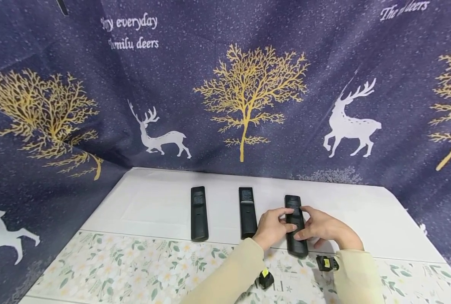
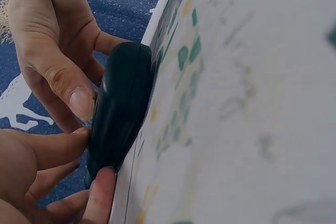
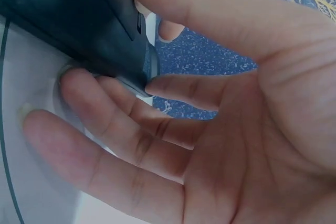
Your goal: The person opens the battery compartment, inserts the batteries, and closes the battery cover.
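Note:
Three black remote controls lie on the table with their backs up. Both hands are at the rightmost remote control (image 1: 297, 249). My left hand (image 1: 271, 228) holds its left side, the thumb and a finger touching the casing (image 2: 118, 98). On the opposite side, my right hand (image 1: 325, 228) has its thumb on the back and its fingers along the edge. In the right wrist view, the right hand's fingers (image 3: 113, 114) curve beside and partly under the remote control (image 3: 73, 19). The middle remote control (image 1: 247, 211) is just beyond the left hand, its lower end close to the wrist.
The left remote control (image 1: 199, 215) stands apart from the others. A white table (image 1: 153, 202) carries a floral cloth strip (image 1: 134, 266) along its front. Behind rises a dark blue curtain (image 1: 217, 160) with deer and trees. Black wrist cameras sit at both cuffs.

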Tool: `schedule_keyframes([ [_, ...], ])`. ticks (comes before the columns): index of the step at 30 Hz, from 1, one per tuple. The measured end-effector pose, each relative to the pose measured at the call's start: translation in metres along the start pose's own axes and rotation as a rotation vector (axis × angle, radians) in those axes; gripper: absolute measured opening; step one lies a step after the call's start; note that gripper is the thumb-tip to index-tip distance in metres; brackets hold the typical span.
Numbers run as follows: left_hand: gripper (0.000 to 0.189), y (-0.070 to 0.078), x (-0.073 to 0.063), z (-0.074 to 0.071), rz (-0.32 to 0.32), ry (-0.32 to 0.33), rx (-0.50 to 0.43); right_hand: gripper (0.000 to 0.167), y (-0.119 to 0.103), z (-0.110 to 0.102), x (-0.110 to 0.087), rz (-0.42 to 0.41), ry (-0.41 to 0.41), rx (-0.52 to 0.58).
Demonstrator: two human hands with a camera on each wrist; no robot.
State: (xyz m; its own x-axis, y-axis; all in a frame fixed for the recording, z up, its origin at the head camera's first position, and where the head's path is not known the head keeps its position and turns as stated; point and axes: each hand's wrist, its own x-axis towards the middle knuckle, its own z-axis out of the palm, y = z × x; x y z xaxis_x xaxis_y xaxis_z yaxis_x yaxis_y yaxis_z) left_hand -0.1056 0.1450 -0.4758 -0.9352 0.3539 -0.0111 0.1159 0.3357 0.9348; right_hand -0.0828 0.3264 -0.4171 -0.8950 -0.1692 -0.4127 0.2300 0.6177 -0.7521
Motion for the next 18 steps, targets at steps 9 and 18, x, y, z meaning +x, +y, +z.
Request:
schedule_keyframes([
  [9, 0.046, 0.005, 0.001, 0.003, -0.014, -0.009, -0.027, 0.100, 0.002, -0.006, -0.001, -0.003, 0.037, -0.040],
  [18, 0.053, 0.017, 0.000, -0.011, -0.042, -0.085, -0.032, 0.092, 0.008, -0.012, -0.003, -0.044, 0.182, -0.154],
])
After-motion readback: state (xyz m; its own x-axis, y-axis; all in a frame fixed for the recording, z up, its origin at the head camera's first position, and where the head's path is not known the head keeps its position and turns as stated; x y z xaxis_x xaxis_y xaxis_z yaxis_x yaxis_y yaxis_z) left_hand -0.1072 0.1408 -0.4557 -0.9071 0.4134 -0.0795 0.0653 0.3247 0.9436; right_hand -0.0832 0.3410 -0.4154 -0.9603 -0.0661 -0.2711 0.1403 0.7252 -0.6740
